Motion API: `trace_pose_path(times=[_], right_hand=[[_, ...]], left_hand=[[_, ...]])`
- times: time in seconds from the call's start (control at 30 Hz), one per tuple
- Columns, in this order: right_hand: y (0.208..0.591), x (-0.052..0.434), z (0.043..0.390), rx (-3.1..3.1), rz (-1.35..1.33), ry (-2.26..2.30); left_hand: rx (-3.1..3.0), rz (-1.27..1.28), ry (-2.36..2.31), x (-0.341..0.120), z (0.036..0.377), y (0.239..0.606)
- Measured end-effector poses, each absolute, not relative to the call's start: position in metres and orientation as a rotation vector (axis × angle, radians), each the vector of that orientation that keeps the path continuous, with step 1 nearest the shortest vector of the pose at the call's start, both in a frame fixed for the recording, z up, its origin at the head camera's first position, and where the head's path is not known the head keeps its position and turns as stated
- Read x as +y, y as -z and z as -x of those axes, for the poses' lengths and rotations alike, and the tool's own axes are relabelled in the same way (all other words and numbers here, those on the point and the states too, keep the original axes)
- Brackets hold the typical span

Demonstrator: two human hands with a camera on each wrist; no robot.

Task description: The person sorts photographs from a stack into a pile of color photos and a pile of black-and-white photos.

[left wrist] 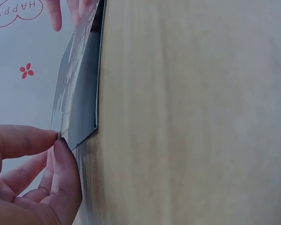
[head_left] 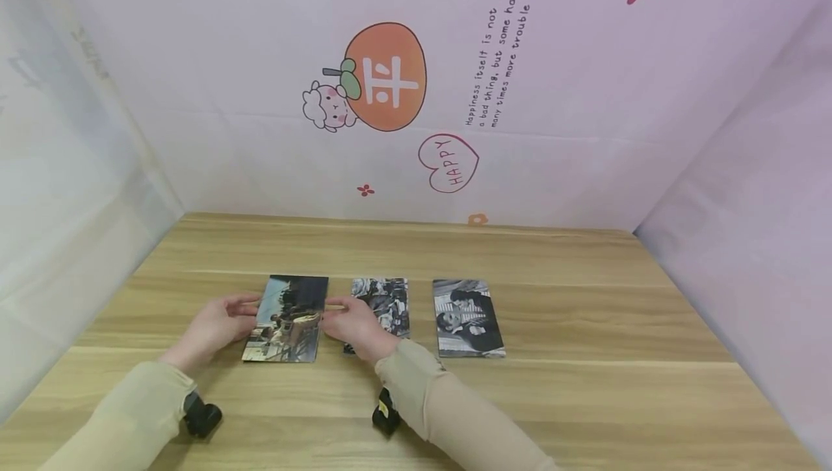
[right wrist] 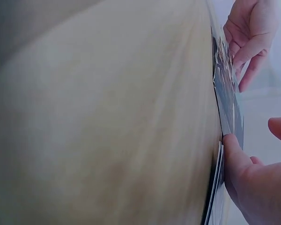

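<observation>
A colour photo (head_left: pixel 289 319) lies at the left of a row of three on the wooden table (head_left: pixel 585 312). My left hand (head_left: pixel 250 312) pinches its left edge between thumb and finger (left wrist: pixel 56 140), lifting that side of the photo (left wrist: pixel 79 93) a little off the wood. From the other side my right hand (head_left: pixel 331 312) holds its right edge, with the thumb (right wrist: pixel 234 154) against the photo (right wrist: pixel 227 93). That hand partly covers a black-and-white photo (head_left: pixel 390 301) in the middle.
A second black-and-white photo (head_left: pixel 466 318) lies flat to the right of the others. Printed pink sheets (head_left: pixel 455 95) wall in the table at the back and on both sides. Bare wood stretches in front of and behind the row.
</observation>
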State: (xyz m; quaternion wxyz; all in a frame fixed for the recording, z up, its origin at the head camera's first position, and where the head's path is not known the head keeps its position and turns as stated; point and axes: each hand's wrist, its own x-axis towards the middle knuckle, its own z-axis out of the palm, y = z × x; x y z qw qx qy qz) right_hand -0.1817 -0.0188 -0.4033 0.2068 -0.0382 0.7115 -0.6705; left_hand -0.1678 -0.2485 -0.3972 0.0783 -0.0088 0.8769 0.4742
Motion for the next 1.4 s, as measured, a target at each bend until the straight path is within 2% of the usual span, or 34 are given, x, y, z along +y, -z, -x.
trace_pose_path(times=[1.0,1.4], right_hand=[[0.391,-0.018,0.179,1.980,0.129,1.784],[0.380,0.004,0.174,1.892,0.167,1.892]], left_hand=[[2.740,-0.038,-1.282,-0.250,0.165,0.396],[2.710,-0.009,-1.381,-0.245,0.162,0.389]])
